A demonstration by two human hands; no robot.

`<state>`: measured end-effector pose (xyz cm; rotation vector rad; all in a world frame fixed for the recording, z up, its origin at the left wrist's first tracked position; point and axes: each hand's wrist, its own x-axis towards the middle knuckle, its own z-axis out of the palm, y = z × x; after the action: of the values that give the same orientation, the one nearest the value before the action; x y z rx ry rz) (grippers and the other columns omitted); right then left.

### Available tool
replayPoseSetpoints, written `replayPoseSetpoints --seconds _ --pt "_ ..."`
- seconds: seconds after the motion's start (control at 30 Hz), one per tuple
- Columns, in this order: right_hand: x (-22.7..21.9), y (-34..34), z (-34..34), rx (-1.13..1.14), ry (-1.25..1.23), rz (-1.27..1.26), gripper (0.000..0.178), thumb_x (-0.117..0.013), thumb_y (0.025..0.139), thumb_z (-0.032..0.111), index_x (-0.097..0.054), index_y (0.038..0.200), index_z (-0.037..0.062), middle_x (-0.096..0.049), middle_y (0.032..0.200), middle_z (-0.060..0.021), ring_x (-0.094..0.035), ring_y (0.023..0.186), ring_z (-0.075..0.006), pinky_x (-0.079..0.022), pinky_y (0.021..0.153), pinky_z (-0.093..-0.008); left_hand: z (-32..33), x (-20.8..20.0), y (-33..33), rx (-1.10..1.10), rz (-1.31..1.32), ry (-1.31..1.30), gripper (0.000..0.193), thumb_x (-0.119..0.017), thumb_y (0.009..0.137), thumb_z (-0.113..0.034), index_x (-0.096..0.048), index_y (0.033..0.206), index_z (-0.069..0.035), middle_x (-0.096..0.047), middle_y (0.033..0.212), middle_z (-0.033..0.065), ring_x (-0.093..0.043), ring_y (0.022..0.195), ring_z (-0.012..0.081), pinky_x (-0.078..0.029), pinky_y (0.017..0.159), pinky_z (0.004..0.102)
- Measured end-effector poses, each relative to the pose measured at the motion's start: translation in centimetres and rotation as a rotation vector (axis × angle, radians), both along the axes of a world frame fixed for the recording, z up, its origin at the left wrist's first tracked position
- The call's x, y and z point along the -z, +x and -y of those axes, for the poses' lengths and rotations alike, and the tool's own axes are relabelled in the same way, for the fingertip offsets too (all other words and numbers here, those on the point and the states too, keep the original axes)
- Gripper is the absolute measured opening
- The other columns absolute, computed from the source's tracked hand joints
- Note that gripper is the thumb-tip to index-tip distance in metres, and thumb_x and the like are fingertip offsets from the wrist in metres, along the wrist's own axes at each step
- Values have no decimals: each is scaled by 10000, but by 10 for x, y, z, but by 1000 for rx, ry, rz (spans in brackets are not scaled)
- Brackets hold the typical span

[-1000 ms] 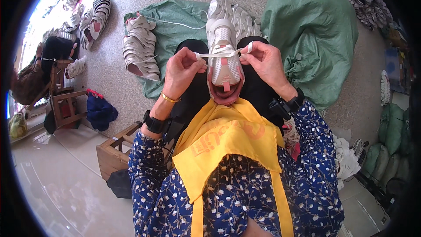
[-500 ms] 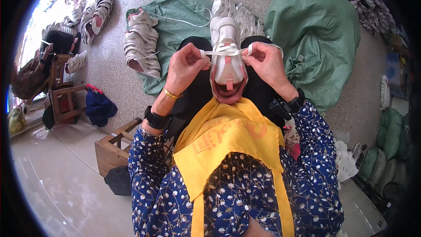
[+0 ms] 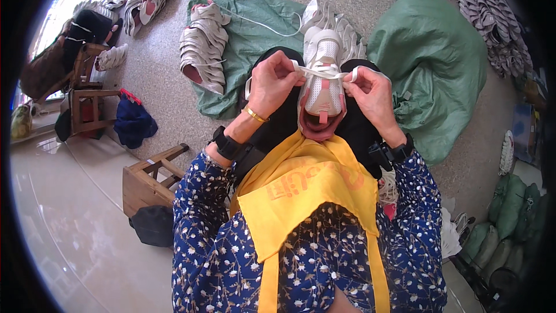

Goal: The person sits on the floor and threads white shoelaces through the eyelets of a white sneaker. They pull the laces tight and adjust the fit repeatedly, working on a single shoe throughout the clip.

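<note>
A white and pink sneaker [image 3: 324, 97] rests between my knees, its heel opening toward me and its toe pointing away. My left hand [image 3: 272, 84] pinches one part of the white shoelace [image 3: 322, 73] between thumb and fingertips, at the shoe's left side. On the right side, my right hand [image 3: 370, 93] pinches another part of the same lace. Between the two hands the lace stretches over the tongue, with strands crossing there. Both hands are closed, held just above the shoe. Below its heel lies my yellow apron [image 3: 307, 191].
Stacked shoe uppers [image 3: 204, 46] lie on a green sheet [image 3: 249, 35] at the left. A bulging green sack [image 3: 434, 69] sits at the right. Near my left elbow stands a wooden stool [image 3: 152, 182]. More shoe uppers [image 3: 495, 29] are heaped at the far right.
The lace strands ran nearly straight together between my hands; now they visibly cross over the tongue. Both hands still pinch the lace. The whole scene has shifted somewhat in the view.
</note>
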<state>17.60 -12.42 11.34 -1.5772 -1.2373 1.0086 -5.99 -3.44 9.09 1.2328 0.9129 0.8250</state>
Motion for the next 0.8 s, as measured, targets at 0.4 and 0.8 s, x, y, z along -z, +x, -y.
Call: replayPoseSetpoints --seconds 0.4,0.8 --pt "-2 -3 -5 13 30 -88 36 -697 909 -18 -663 919 -13 -722 844 -19 -641 738 -50 -547 687 -238 4 2 4 -37 -48 93 163 -678 858 76 -541 835 -10 -687 849 58 -689 779 110 -594 694 266" --pt "-3 0 1 7 -39 50 72 -691 900 -62 -637 915 -17 -640 820 17 -616 724 -48 -519 639 -223 19 -5 16 -186 -268 501 126 -652 771 31 -538 799 -14 -577 650 152 -586 567 311 -448 539 385"
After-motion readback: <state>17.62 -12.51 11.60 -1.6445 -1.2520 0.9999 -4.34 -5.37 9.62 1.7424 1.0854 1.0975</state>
